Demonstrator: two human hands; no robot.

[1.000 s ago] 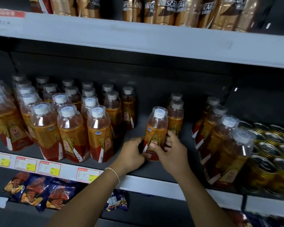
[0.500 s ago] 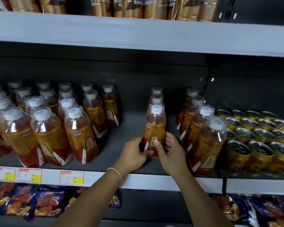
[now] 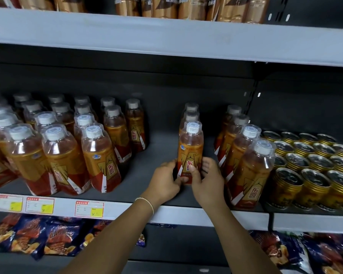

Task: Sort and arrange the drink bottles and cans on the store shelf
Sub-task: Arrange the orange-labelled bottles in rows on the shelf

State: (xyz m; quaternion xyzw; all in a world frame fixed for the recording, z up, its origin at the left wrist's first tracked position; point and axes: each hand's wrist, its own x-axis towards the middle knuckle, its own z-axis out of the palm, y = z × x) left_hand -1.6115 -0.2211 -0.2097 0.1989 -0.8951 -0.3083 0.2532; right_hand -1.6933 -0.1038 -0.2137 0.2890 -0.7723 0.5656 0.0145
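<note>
An orange drink bottle (image 3: 190, 149) with a white cap stands upright at the front of a short row in the middle of the dark shelf (image 3: 158, 139). My left hand (image 3: 164, 180) grips its base from the left. From the right, my right hand (image 3: 206, 178) holds the same bottle, thumb across the label. Two more bottles (image 3: 191, 110) line up behind it. A large block of the same bottles (image 3: 63, 145) fills the left side, and another row (image 3: 244, 155) stands to the right.
Gold cans (image 3: 313, 165) with pull tabs pack the shelf's right end. Bare shelf gaps lie on both sides of the held bottle. Price tags (image 3: 89, 208) line the shelf's front edge. Brown coffee bottles (image 3: 166, 6) stand above, snack bags (image 3: 36, 236) below.
The held bottle has gone from tilted to upright, in line with the bottles behind it. Both hands stay on its base. The camera view has shifted right and closer.
</note>
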